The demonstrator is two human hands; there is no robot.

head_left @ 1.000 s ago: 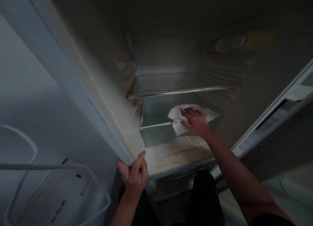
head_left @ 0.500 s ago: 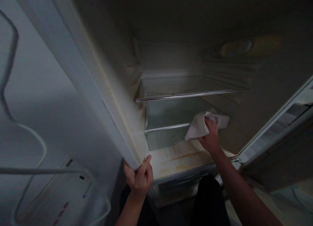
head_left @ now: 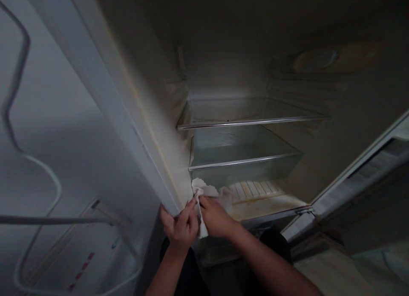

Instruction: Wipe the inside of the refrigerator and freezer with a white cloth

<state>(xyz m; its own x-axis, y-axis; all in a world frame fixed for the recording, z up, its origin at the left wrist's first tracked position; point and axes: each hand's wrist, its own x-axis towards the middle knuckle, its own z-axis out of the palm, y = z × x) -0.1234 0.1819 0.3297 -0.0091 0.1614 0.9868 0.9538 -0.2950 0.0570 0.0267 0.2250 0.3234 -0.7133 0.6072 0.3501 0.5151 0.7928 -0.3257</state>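
My right hand [head_left: 217, 217] is closed on a crumpled white paper towel [head_left: 204, 189] with a ragged edge. It presses the towel at the front left corner of the stained fridge floor [head_left: 271, 204]. Close beside it, my left hand [head_left: 180, 225] is wrapped round the lower front edge of the fridge's left side wall [head_left: 151, 157]. The left fingertips are right by the towel; whether they touch it I cannot tell. Brown-yellow stains run along the ribbed floor panel.
Two glass shelves, an upper one [head_left: 252, 122] and a lower one [head_left: 246, 163], span the fridge above my hands. The open door [head_left: 361, 172] stands at the right. Bent white tubing [head_left: 57, 221] runs along the left. Below the floor lip is a lower compartment [head_left: 220, 253].
My right hand has swung from the right side of the fridge to the front left corner, bringing the paper towel beside my left hand. The left hand keeps its hold on the edge.
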